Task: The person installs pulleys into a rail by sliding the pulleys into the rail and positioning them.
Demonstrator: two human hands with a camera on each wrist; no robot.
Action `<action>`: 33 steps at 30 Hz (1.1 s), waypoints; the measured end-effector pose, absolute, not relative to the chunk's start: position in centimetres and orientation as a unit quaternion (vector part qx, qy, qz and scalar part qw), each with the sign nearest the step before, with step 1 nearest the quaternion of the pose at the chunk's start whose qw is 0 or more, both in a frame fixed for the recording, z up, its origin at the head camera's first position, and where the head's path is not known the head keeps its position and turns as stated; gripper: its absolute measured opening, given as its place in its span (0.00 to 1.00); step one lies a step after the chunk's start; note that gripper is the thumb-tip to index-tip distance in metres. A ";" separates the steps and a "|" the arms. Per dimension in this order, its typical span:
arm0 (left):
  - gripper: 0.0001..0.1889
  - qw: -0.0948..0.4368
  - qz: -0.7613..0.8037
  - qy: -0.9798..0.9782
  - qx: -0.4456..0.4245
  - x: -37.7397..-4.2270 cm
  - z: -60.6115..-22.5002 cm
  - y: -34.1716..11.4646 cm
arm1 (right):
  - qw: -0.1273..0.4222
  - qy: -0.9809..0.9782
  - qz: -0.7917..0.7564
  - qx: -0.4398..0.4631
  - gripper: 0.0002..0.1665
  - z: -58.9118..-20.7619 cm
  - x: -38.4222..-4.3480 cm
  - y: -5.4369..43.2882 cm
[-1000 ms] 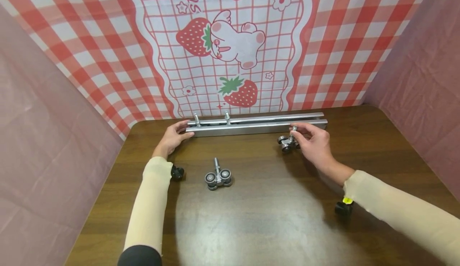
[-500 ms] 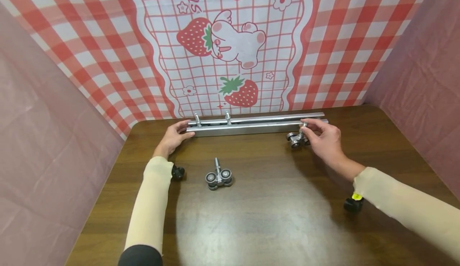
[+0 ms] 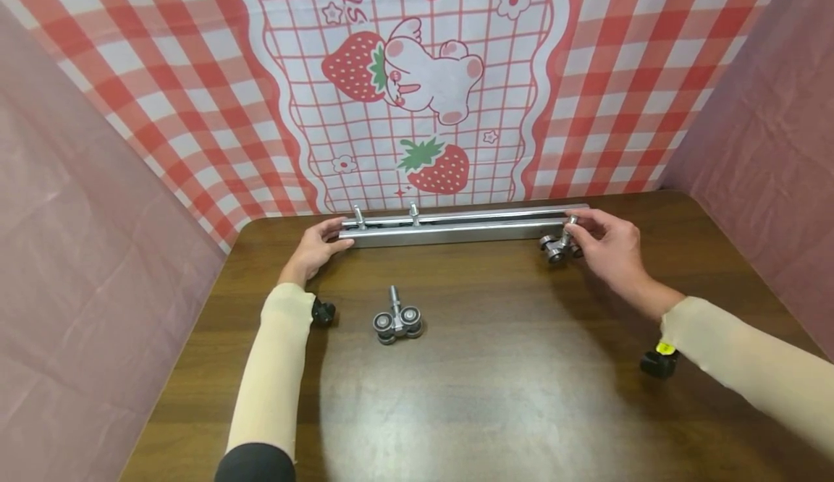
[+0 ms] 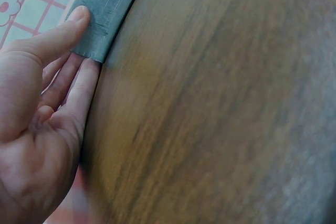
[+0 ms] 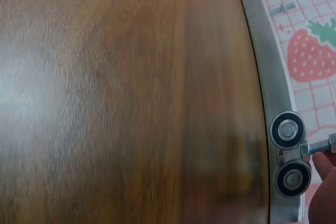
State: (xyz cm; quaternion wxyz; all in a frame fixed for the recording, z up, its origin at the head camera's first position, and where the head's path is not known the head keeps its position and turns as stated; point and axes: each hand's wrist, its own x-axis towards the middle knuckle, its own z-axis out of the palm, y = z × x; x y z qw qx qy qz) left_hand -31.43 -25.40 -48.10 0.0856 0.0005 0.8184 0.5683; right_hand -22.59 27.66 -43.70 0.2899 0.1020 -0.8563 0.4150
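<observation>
A long metal track (image 3: pixel 456 233) with an open slot along its top lies near the back edge of the table. My left hand (image 3: pixel 316 249) grips its left end, thumb on the front side. Two bolts (image 3: pixel 413 214) stick up from the slot toward that end. By its bolt, my right hand (image 3: pixel 609 244) pinches a roller trolley (image 3: pixel 555 248), held before the track's right end with the wheels hanging down. The right wrist view shows two of its wheels (image 5: pixel 287 130) in front of the track's side. Another roller trolley (image 3: pixel 398 323) lies on the table, bolt pointing away.
The brown wooden table (image 3: pixel 469 395) carries everything. Behind it hangs a red and white checked cloth (image 3: pixel 599 106) with strawberry prints, close to the track. Pink cloth (image 3: pixel 749 127) hangs at both sides.
My right hand has moved right along the track, carrying the roller trolley toward the track's right end. The left hand, the track and the trolley on the table have stayed in place.
</observation>
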 end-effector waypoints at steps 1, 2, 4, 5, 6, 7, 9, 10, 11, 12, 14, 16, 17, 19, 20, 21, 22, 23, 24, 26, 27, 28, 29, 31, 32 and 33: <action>0.37 0.086 0.567 0.819 0.001 -31.4 -48.1 -25.4 | 0.290 -0.857 0.414 0.099 0.13 -43.7 -22.6 27.9; 0.37 0.086 0.566 0.820 0.001 -31.4 -48.1 -25.4 | 0.291 -0.858 0.412 0.096 0.13 -43.7 -22.6 28.1; 0.37 0.086 0.568 0.819 0.001 -31.4 -48.0 -25.3 | 0.293 -0.860 0.408 0.089 0.12 -43.7 -22.6 28.6; 0.37 0.086 0.569 0.818 0.001 -31.4 -48.0 -25.3 | 0.292 -0.861 0.407 0.086 0.12 -43.7 -22.6 28.8; 0.37 0.087 0.569 0.818 0.001 -31.4 -48.0 -25.2 | 0.293 -0.863 0.404 0.083 0.12 -43.6 -22.7 29.0; 0.37 0.087 0.569 0.818 0.001 -31.4 -48.0 -25.2 | 0.293 -0.864 0.401 0.081 0.12 -43.6 -22.7 29.2; 0.37 0.086 0.571 0.817 0.000 -31.4 -48.0 -25.2 | 0.294 -0.866 0.396 0.079 0.12 -43.4 -22.9 29.6; 0.37 0.086 0.570 0.817 0.001 -31.4 -48.0 -25.2 | 0.295 -0.868 0.393 0.078 0.13 -43.4 -22.9 29.8; 0.37 0.086 0.568 0.818 0.001 -31.4 -48.0 -25.2 | 0.296 -0.868 0.391 0.079 0.13 -43.3 -23.0 30.1; 0.37 0.086 0.567 0.819 0.002 -31.4 -48.0 -25.2 | 0.298 -0.870 0.385 0.079 0.13 -43.3 -23.1 30.3; 0.37 0.086 0.569 0.818 0.002 -31.4 -48.1 -25.2 | 0.302 -0.872 0.377 0.080 0.13 -43.2 -23.3 30.7; 0.37 0.087 0.569 0.818 0.002 -31.4 -48.1 -25.2 | 0.305 -0.873 0.371 0.080 0.14 -43.1 -23.4 31.1; 0.37 0.087 0.569 0.818 0.003 -31.4 -48.1 -25.3 | 0.306 -0.874 0.368 0.080 0.14 -43.1 -23.5 31.4; 0.37 0.087 0.570 0.817 0.003 -31.5 -48.2 -25.3 | 0.308 -0.875 0.366 0.075 0.14 -43.0 -23.6 31.7; 0.37 0.087 0.570 0.817 0.003 -31.5 -48.2 -25.4 | 0.309 -0.874 0.367 0.074 0.14 -43.0 -23.7 31.9; 0.37 0.087 0.570 0.817 0.004 -31.5 -48.2 -25.4 | 0.309 -0.874 0.368 0.072 0.14 -43.0 -23.8 32.1; 0.37 0.086 0.569 0.818 0.005 -31.5 -48.2 -25.4 | 0.310 -0.873 0.369 0.071 0.14 -43.1 -23.8 32.2; 0.37 0.086 0.569 0.818 0.005 -31.5 -48.2 -25.4 | 0.311 -0.872 0.372 0.071 0.13 -43.1 -23.9 32.3; 0.37 0.086 0.569 0.818 0.005 -31.5 -48.1 -25.4 | 0.310 -0.870 0.376 0.070 0.13 -43.1 -24.0 32.4; 0.37 0.084 0.568 0.819 0.006 -31.5 -48.1 -25.3 | 0.312 -0.866 0.383 0.070 0.13 -43.1 -24.1 32.7; 0.37 0.084 0.566 0.820 0.006 -31.5 -48.1 -25.3 | 0.313 -0.865 0.386 0.070 0.13 -43.1 -24.2 32.7; 0.36 0.083 0.564 0.821 0.006 -31.5 -48.1 -25.3 | 0.314 -0.863 0.390 0.070 0.13 -43.1 -24.3 32.8; 0.36 0.083 0.564 0.822 0.006 -31.5 -48.1 -25.4 | 0.313 -0.862 0.393 0.069 0.12 -43.0 -24.4 32.9; 0.36 0.082 0.562 0.823 0.006 -31.4 -48.1 -25.4 | 0.311 -0.860 0.399 0.067 0.13 -43.0 -24.5 33.1; 0.36 0.083 0.561 0.824 0.006 -31.4 -48.1 -25.4 | 0.309 -0.860 0.401 0.066 0.13 -42.9 -24.6 33.1; 0.36 0.083 0.562 0.823 0.005 -31.4 -48.1 -25.4 | 0.306 -0.861 0.402 0.065 0.13 -42.9 -24.7 33.2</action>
